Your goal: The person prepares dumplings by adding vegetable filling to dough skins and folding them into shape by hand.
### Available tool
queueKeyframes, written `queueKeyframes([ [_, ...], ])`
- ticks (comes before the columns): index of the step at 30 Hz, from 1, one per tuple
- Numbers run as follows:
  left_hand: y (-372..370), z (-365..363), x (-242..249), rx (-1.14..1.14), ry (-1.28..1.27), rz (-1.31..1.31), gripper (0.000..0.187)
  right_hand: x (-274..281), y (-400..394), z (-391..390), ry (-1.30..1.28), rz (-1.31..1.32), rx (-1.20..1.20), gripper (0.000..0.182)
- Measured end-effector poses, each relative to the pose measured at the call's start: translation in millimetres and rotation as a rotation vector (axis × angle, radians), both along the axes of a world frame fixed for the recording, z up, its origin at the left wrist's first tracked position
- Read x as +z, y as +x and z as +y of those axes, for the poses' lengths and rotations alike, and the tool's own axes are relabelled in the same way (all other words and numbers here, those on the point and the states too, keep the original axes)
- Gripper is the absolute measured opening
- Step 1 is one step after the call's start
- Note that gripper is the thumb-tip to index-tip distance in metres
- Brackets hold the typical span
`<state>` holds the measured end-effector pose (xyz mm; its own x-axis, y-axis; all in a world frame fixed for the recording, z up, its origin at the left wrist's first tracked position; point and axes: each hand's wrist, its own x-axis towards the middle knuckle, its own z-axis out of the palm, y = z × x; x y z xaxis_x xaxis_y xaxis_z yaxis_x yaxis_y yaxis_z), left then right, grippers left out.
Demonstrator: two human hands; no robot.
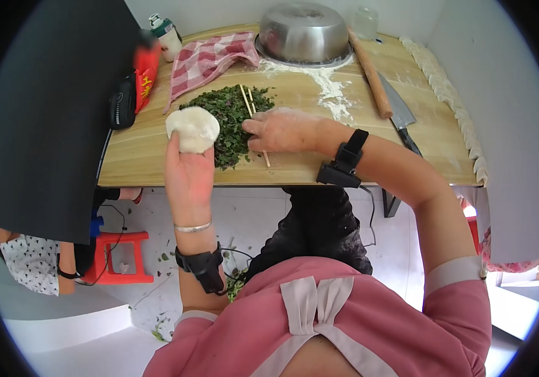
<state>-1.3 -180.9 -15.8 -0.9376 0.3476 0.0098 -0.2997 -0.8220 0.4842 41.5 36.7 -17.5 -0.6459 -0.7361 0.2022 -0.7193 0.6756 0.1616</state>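
A round, pale dough wrapper point(194, 129) lies on the fingers and upper palm of my left hand point(189, 176), which is turned up near the table's front edge. Chopped dark green leaves point(224, 103) are heaped on the wooden table just behind and to the right of it. My right hand point(282, 130) is at the right side of the heap, its fingers closed around a pair of light chopsticks point(247, 100). The chopsticks slant across the leaves, and one end shows below the hand.
Behind are a checked cloth point(209, 60), an upturned metal bowl point(305, 34) and scattered flour point(333, 91). A rolling pin point(370, 75) and a cleaver point(398, 107) lie right of my forearm. Folded dumplings point(451, 94) line the right edge. Another person point(30, 261) is at lower left.
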Motion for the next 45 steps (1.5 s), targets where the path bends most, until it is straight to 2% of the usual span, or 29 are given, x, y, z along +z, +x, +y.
queueKeyframes([
  [3, 5.7, -13.8, -2.7, 0.028, 0.029, -0.063, 0.037, 3.3, 2.2, -1.9, -0.008, -0.038, -0.018, 0.017],
  [5, 8.5, -22.2, -6.1, 0.032, 0.072, -0.094, 0.037, 4.0, 7.0, 0.4, -0.217, -0.025, -0.153, 0.016],
  [9, 11.0, -29.2, -15.4, -0.14, 0.217, -0.079, 0.039, 4.5, 15.0, 8.1, -0.309, 0.082, -0.204, 0.012],
  [11, 12.9, -26.3, -16.3, -0.219, 0.263, -0.056, 0.039, 3.5, 16.5, 14.5, -0.71, 0.073, -0.294, 0.009],
  [12, 15.5, -23.1, -14.9, -0.207, 0.223, -0.065, 0.04, 3.6, 15.6, 20.3, -0.709, 0.072, -0.294, 0.009],
  [14, 17.7, -18.1, -14.9, -0.196, 0.181, -0.074, 0.04, 4.5, 8.8, 33.8, -1.013, -0.037, -0.273, 0.011],
  [15, 17.5, -16.0, -16.4, -0.25, 0.24, -0.083, 0.04, 5.9, 6.2, 34.6, -1.015, -0.037, -0.272, 0.011],
  [17, 18.6, -12.3, -19.8, -0.3, 0.291, -0.09, 0.04, 7.1, 0.3, 35.5, -1.562, -0.299, -0.227, 0.013],
  [20, 20.9, -6.4, -19.9, -0.26, 0.247, -0.068, 0.04, 18.8, -4.5, 50.1, -1.648, -0.37, -0.276, 0.018],
  [23, 26.1, -3.3, -16.7, -0.15, 0.078, -0.098, 0.041, 12.6, -11.1, 66.6, -1.737, -0.381, -0.232, 0.02],
  [25, 28.6, -4.1, -18.1, -0.129, -0.11, 0.048, 0.043, 8.8, -11.2, 70.4, -1.777, -0.417, -0.227, 0.019],
  [28, 31.8, -1.6, -17.1, -0.111, -0.185, 0.05, 0.043, 0.0, -7.2, 75.0, -1.831, -0.542, -0.343, 0.019],
  [31, 31.8, 4.0, -20.1, -0.067, -0.208, -0.041, 0.04, -11.1, -8.8, 75.3, -1.842, -0.598, -0.384, 0.021],
  [34, 36.1, 8.7, -21.5, -0.059, -0.254, -0.024, 0.037, -17.7, -11.9, 70.3, -1.852, -0.723, -0.346, 0.024],
  [38, 43.2, 13.4, -24.6, -0.05, -0.323, -0.024, 0.035, -22.0, -13.0, 67.0, -1.868, -0.642, -0.353, 0.026],
  [45, 48.4, 15.3, -16.9, -0.176, -0.148, -0.138, 0.037, -9.8, -6.2, 72.5, -1.91, -0.57, -0.33, 0.025],
])
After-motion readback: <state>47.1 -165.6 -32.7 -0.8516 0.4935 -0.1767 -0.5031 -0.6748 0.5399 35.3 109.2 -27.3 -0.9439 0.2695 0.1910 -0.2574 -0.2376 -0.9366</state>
